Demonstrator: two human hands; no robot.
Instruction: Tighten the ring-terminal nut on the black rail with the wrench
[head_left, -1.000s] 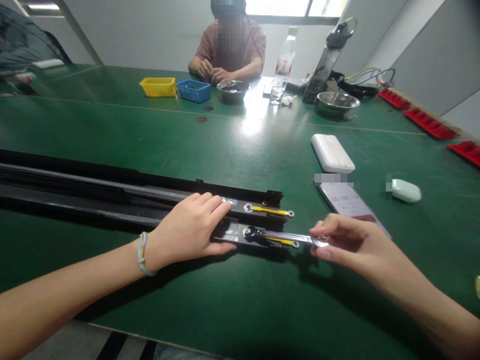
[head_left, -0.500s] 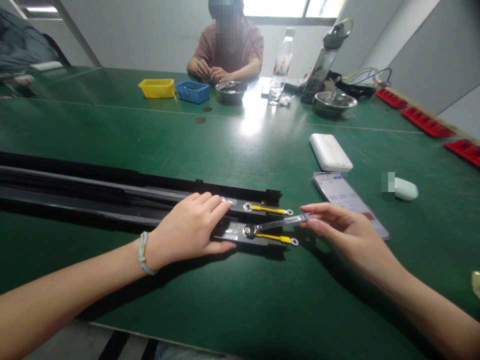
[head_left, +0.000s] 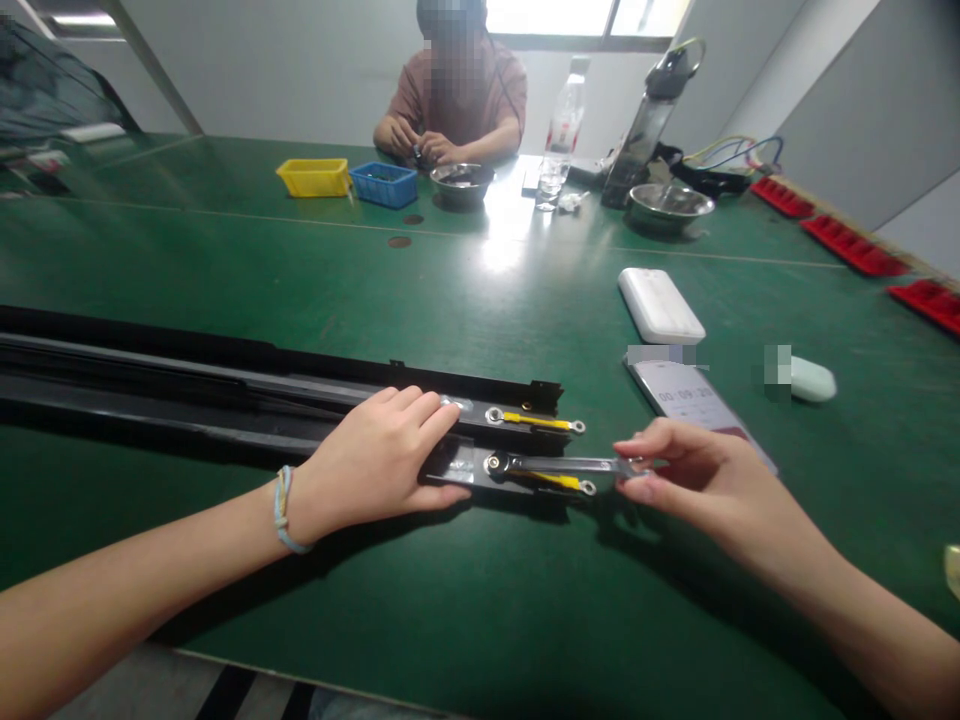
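A long black metal rail (head_left: 225, 385) lies across the green table (head_left: 450, 290) in front of me. My left hand (head_left: 375, 460) rests flat on its right end, fingers stretched out, holding it down. Two short yellow-sleeved wires with ring terminals (head_left: 536, 421) are fixed near that end. My right hand (head_left: 694, 475) pinches the handle of a small silver wrench (head_left: 562, 465). The wrench head sits on the nearer bolt (head_left: 493, 463) of the rail, and the handle points right, almost level.
A phone (head_left: 694, 400) lies just beyond my right hand, with a white power bank (head_left: 660, 305) and a white earbud case (head_left: 810, 380) nearby. Across the table sit a person (head_left: 457, 100), yellow (head_left: 313, 177) and blue (head_left: 385, 183) bins, steel bowls (head_left: 669, 205) and bottles. Red trays (head_left: 855, 245) line the right edge.
My right hand swung the wrench handle away from me half a second ago and has now brought it back toward me, pivoting on the bolt. My left hand has stayed put.
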